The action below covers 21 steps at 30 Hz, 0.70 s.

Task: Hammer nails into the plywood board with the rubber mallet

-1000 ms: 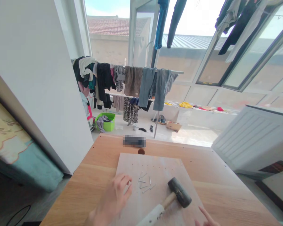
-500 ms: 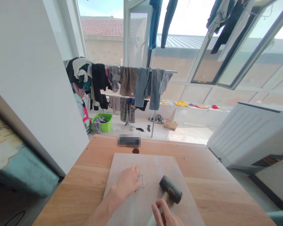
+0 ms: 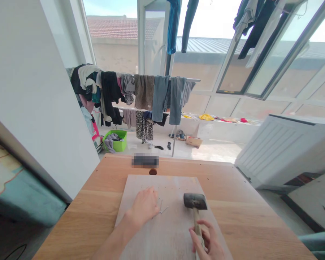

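My right hand [image 3: 207,240] grips the pale handle of a black-headed mallet [image 3: 195,201]. The mallet head is over the right part of a pale board [image 3: 178,224], its long side across the view. To the left, my left hand [image 3: 146,203] rests on the board with its fingers curled in. What those fingers hold, if anything, is hidden behind the hand. Several thin nails [image 3: 163,210] lie loose and crossed on the board, just right of my left hand. A row of small dark dots runs along the board's far end.
The board lies on a wooden table [image 3: 249,216]. Past its far edge are a small round brown object [image 3: 153,172] and a blurred dark block [image 3: 145,161]. Beyond the table stand a laundry rack with clothes [image 3: 144,92] and a green basket [image 3: 120,145]. A white panelled piece [image 3: 273,148] stands at right.
My right hand has moved to the right with the mallet, whose head has turned from slanting to nearly level across the view. My left hand stays near the nails. The view shifted slightly.
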Available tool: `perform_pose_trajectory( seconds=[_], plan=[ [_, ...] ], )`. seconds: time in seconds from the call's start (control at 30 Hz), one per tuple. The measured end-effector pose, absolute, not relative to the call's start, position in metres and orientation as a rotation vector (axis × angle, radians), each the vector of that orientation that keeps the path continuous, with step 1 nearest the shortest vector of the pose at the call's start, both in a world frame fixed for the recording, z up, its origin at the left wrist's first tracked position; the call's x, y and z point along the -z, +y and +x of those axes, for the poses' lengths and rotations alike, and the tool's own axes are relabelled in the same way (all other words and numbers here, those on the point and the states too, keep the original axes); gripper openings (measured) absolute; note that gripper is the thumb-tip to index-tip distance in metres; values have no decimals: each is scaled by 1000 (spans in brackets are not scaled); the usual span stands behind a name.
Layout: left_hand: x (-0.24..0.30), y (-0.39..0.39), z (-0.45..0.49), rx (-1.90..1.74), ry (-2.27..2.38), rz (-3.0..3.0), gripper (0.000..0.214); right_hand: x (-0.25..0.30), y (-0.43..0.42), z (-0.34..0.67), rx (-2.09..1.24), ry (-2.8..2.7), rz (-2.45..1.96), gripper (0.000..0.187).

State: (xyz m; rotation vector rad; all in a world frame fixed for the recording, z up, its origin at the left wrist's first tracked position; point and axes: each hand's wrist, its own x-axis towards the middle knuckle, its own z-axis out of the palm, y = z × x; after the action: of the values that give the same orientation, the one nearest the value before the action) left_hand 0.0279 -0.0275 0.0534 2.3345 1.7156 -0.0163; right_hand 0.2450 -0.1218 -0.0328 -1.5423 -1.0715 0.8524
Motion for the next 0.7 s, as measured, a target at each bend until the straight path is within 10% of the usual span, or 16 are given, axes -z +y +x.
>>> perform_pose_trajectory(
  seconds=[0.7],
  plan=[
    [-9, 27, 132, -896, 1338, 1940, 12, 27, -113, 278, -738, -1079, -1793, 74]
  ],
)
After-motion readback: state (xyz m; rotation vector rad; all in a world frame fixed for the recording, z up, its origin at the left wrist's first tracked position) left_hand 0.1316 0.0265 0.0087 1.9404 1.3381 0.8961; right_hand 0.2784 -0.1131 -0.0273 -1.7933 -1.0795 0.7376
